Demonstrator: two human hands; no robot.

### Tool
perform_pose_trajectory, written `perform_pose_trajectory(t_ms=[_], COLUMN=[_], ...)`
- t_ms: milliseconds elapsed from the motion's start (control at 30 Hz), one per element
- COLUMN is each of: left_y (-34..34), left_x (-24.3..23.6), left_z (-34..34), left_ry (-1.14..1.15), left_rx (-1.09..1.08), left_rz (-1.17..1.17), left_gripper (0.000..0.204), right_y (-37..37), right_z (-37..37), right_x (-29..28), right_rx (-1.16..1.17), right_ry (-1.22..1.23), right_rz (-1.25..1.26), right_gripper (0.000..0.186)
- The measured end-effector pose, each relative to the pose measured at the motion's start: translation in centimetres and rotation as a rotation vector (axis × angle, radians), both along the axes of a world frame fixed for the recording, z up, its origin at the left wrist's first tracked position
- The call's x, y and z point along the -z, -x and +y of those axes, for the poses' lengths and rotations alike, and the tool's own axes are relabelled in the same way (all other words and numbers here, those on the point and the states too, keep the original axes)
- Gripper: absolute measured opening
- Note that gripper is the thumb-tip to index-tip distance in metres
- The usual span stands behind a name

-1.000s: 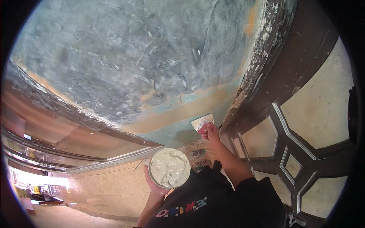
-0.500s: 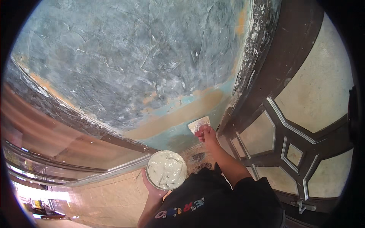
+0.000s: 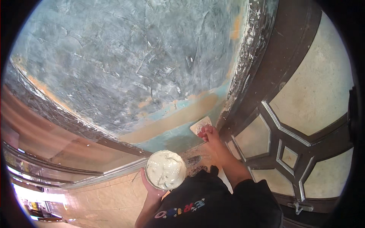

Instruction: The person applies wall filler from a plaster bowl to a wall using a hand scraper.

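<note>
Currently both hands are occupied. Left hand (image 3: pixel 151 186) supports a round tub of off-white putty (image 3: pixel 166 170) from its left side, in front of the torso; thumb along the outer wall, remaining fingers largely hidden beneath, so their exact hold cannot be told. Putty inside glossy, ridged, near the rim. Right hand (image 3: pixel 211 134), forearm extended, has its fingers closed around the reddish handle of a putty knife (image 3: pixel 198 125), broad blade smeared cream, pointing up and left. Knife lies over the right end of a pale teal strip (image 3: pixel 167 141), below a tan band (image 3: pixel 171 120); blade contact with the surface unclear. Above, mottled blue-grey wall (image 3: pixel 114 57), scraped and streaked. To the right, chipped dark trim (image 3: pixel 247 57), then a dark brown door (image 3: pixel 300 138) with pale panels, one diamond-shaped, and a metal latch (image 3: pixel 299 207) low down. Black shirt (image 3: pixel 232 205) fills lower centre; beige tiles (image 3: pixel 110 193) at lower left.
</note>
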State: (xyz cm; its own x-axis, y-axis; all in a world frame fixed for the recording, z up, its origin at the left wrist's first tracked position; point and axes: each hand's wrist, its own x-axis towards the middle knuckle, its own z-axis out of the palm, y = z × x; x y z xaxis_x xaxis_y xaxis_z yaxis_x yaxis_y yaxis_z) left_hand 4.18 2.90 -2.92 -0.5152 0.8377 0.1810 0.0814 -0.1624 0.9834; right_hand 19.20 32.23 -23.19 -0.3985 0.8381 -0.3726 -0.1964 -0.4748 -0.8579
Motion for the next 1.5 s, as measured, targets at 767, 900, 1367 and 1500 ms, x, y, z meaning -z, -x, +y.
perform_pose_trajectory(t_ms=[767, 900, 1367, 1500], left_y=[-1.6, -2.7, -6.4, -7.0], left_x=[-1.1, -1.7, -1.5, -1.5], left_z=[4.1, 4.7, 6.4, 7.1], left_ry=[-0.360, -0.369, -0.353, -0.370], left_rx=[0.214, 0.198, 0.127, 0.156], left_rz=[-1.354, -1.315, -1.262, -1.268], left_gripper=[0.084, 0.086, 0.085, 0.085], right_y=[-3.2, -2.5, -2.8, -4.1], right_z=[-3.8, -3.8, -3.3, -2.2], right_x=[-29.2, -29.1, -28.5, -28.4], right_rx=[-0.346, -0.413, -0.493, -0.460], right_ry=[-1.809, -1.937, -1.897, -1.938], right_rz=[-0.322, -0.311, -0.193, -0.267], right_gripper=[0.032, 0.030, 0.029, 0.025])
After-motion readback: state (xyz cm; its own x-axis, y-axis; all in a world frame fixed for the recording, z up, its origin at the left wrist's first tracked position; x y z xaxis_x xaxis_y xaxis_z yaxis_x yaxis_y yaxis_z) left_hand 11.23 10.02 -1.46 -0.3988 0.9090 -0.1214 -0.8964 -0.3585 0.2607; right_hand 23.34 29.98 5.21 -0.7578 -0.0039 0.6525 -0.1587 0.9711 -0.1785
